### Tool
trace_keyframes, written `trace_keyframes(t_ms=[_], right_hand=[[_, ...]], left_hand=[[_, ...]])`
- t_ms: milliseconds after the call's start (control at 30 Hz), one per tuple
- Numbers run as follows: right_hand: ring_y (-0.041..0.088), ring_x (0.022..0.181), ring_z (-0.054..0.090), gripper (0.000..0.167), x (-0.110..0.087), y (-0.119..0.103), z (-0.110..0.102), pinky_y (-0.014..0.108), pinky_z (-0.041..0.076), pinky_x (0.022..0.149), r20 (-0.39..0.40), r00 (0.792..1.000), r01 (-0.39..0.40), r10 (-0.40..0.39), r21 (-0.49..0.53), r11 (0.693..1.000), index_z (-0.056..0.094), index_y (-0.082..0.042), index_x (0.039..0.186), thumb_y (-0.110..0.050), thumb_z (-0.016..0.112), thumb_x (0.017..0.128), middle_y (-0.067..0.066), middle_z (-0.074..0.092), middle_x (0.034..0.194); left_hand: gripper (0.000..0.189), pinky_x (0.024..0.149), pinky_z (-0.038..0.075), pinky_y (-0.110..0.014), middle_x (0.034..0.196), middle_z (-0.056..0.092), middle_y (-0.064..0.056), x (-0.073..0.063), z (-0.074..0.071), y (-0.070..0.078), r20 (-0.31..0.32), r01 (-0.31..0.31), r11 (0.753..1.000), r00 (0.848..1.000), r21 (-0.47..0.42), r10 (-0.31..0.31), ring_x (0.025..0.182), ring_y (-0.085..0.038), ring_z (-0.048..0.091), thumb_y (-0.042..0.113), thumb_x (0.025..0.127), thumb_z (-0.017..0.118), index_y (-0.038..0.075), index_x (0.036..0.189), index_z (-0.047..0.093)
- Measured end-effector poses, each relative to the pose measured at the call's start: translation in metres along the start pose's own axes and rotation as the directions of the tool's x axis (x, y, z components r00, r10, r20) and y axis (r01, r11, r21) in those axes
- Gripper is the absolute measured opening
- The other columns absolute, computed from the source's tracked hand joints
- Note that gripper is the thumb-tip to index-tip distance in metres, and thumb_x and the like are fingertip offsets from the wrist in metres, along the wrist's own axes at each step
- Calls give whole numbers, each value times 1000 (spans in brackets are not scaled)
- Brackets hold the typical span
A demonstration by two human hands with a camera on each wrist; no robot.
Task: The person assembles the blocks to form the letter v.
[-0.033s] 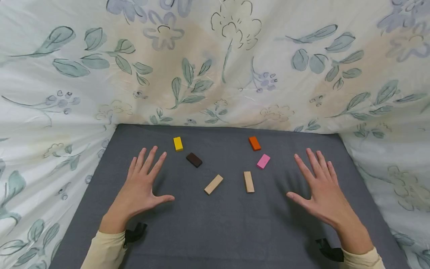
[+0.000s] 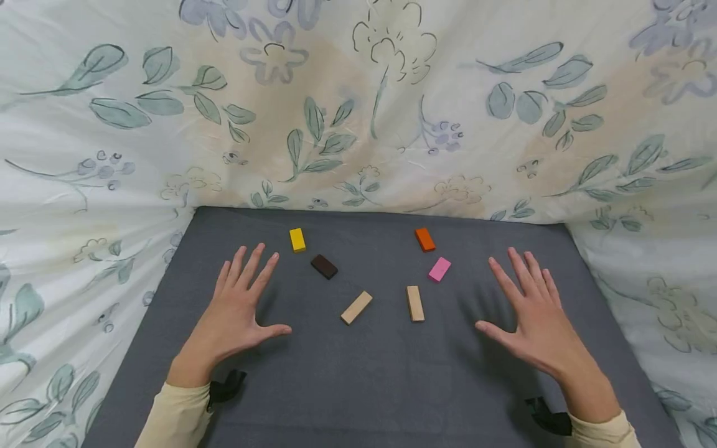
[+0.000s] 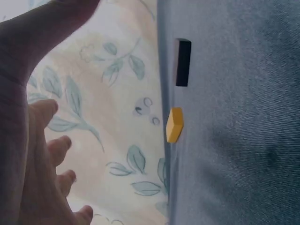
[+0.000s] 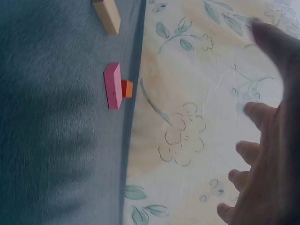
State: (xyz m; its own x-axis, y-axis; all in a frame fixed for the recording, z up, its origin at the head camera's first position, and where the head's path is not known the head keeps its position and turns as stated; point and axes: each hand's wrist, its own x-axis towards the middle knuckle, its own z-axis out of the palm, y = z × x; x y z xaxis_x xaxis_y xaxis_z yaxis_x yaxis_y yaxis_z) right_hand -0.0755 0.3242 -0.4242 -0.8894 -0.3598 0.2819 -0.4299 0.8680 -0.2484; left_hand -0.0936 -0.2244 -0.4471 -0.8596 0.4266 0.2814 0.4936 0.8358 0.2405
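My left hand (image 2: 232, 311) hovers over the left part of the grey cloth, fingers spread and thumb out, holding nothing. Beyond its fingertips lie a yellow block (image 2: 297, 240) and a dark brown block (image 2: 324, 266); both also show in the left wrist view. On the right, my right hand (image 2: 534, 320) is spread the same way, its shadow on the cloth beside it. Nearest to it is a pink block (image 2: 439, 269), with an orange block (image 2: 425, 239) behind. Between the hands lie two plain wooden blocks, one slanted (image 2: 356, 308) and one nearly upright in view (image 2: 415, 303).
The blocks lie flat and apart on a dark grey cloth surface (image 2: 358, 386). A white curtain (image 2: 358, 124) with a leaf and flower print rises behind it and along both sides. Dark straps (image 2: 226, 387) sit at the wrists.
My right hand has shifted very slightly to the left. The left hand and the blocks stay practically where they were.
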Motion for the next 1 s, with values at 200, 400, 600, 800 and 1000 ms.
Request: trace_keyframes(t_ms=[200, 400, 600, 800, 1000], right_hand=[[42, 162, 18, 116, 14, -3, 10, 75, 23, 121, 57, 998, 19, -28, 163, 986, 29, -22, 174, -39, 96, 80, 12, 27, 177], [37, 152, 37, 102, 31, -8, 30, 71, 40, 112, 178, 983, -3, -50, 284, 959, 40, -17, 169, -34, 96, 85, 11, 39, 170], [39, 149, 43, 98, 39, -15, 48, 68, 41, 114, 253, 966, -39, -54, 346, 937, 46, -12, 166, -31, 97, 84, 14, 42, 167], [37, 147, 47, 95, 44, -16, 61, 67, 43, 113, 277, 959, -42, -69, 375, 926, 49, -12, 164, -28, 97, 84, 10, 47, 164], [36, 147, 48, 92, 47, -12, 73, 66, 42, 114, 297, 951, -44, -88, 409, 911, 50, -14, 163, -28, 96, 85, 8, 48, 164]], left_hand=[[145, 125, 17, -71, 180, 16, -16, 18, -1, 8, 65, -57, 997, 996, -54, 61, 163, -46, 11, 56, 65, 103, 11, 175, 19], [114, 124, 31, -60, 177, 26, -9, 48, 19, 24, 262, -60, 954, 955, -292, 141, 163, -35, 23, 23, 78, 101, 6, 169, 36], [101, 122, 37, -54, 178, 25, -2, 64, 45, 38, 395, -4, 912, 900, -411, 182, 161, -28, 28, 12, 85, 95, 8, 168, 39], [96, 123, 37, -50, 176, 31, 1, 74, 59, 46, 430, 13, 899, 881, -437, 196, 159, -25, 33, 8, 87, 93, 10, 168, 41], [95, 124, 35, -48, 173, 37, -2, 80, 63, 51, 472, -6, 908, 853, -420, 223, 158, -26, 36, 10, 88, 93, 12, 168, 42]])
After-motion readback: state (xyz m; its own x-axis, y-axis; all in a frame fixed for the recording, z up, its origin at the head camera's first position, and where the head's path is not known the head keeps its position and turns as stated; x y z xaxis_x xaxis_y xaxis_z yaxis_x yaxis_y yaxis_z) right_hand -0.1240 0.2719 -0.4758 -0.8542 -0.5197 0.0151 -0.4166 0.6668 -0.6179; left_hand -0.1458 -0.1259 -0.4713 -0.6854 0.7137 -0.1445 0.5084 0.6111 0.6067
